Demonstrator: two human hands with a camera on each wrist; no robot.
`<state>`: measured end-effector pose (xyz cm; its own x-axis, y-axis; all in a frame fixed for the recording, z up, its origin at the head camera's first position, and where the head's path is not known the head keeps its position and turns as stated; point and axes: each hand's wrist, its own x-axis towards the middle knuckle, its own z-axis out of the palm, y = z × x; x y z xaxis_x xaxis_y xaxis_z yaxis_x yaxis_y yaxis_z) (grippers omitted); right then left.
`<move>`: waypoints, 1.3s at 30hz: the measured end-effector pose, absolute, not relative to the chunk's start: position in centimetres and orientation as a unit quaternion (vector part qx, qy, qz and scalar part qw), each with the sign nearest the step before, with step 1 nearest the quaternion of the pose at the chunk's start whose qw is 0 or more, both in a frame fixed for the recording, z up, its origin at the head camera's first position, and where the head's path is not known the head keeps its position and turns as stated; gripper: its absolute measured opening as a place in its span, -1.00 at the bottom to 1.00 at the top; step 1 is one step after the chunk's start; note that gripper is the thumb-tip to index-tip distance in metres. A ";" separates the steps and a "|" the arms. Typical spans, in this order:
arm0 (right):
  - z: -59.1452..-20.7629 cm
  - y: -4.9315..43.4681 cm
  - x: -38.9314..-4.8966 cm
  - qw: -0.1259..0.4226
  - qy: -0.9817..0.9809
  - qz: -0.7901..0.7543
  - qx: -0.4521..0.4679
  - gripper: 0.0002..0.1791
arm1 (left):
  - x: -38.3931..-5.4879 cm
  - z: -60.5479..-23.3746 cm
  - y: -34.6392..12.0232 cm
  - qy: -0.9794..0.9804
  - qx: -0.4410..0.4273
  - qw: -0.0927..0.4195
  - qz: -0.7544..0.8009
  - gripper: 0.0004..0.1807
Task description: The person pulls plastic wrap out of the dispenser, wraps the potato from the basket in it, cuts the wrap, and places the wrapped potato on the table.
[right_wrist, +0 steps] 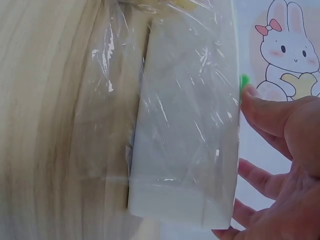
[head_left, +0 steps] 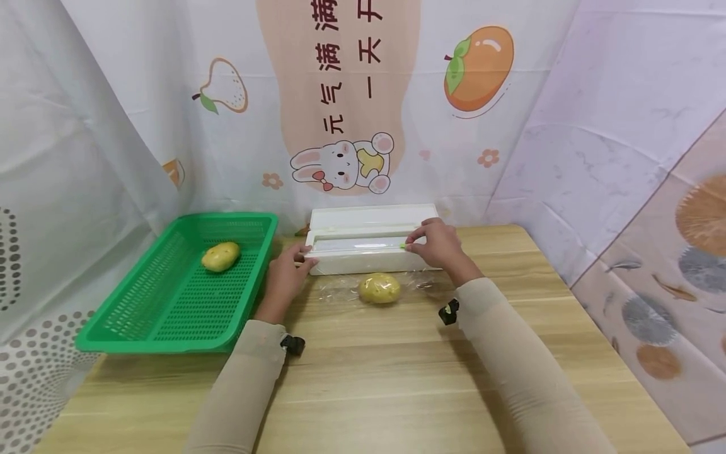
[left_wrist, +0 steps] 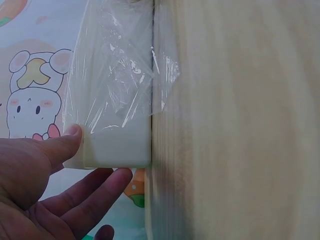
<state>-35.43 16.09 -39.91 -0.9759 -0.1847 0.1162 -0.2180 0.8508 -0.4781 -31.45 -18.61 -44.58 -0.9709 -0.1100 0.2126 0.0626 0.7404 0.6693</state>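
Note:
A long white cling film dispenser box (head_left: pixel 363 262) lies at the back of the table with its lid (head_left: pixel 371 217) raised. My left hand (head_left: pixel 285 277) holds the box's left end, thumb on one side and fingers against the end face. With thumb and fingers, my right hand (head_left: pixel 441 244) pinches a small green slide cutter (right_wrist: pixel 244 81) near the box's right end; it is mostly covered by the hand. Clear cling film (left_wrist: pixel 122 65) hangs over the front of the box onto the table. A potato (head_left: pixel 379 288) lies on the table in front, with film over it.
To the left stands a green plastic basket (head_left: pixel 241 315) with another potato (head_left: pixel 221 256) inside. A printed cloth (head_left: pixel 244 157) hangs directly behind the box. The wooden table (head_left: pixel 397 391) extends forward, and its right edge slants beside a patterned cloth.

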 end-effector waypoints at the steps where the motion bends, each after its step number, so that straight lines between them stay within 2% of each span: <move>1: -40.0 16.3 -35.5 0.035 -0.959 0.258 0.113 -0.89 | -31.5 -44.6 -18.6 -0.925 0.013 0.119 -0.360 -0.63; 11: -40.2 18.2 -35.8 0.028 -0.940 0.311 0.140 -0.88 | -31.3 -44.4 -18.4 -0.925 0.020 0.117 -0.360 -0.64; 21: -39.6 19.4 -36.0 0.037 -0.946 0.277 0.165 -0.87 | -31.2 -44.4 -18.5 -0.926 0.016 0.120 -0.358 -0.64; 39: -41.1 23.5 -36.7 0.038 -0.914 0.346 0.208 -0.89 | -31.2 -44.4 -18.5 -0.924 0.012 0.123 -0.362 -0.64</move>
<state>-36.72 23.49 -41.13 -0.9107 -0.3535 0.2135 -0.4062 0.6736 -0.6174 -31.20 -18.47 -44.39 -0.9697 -0.1113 0.2177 0.0660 0.7380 0.6715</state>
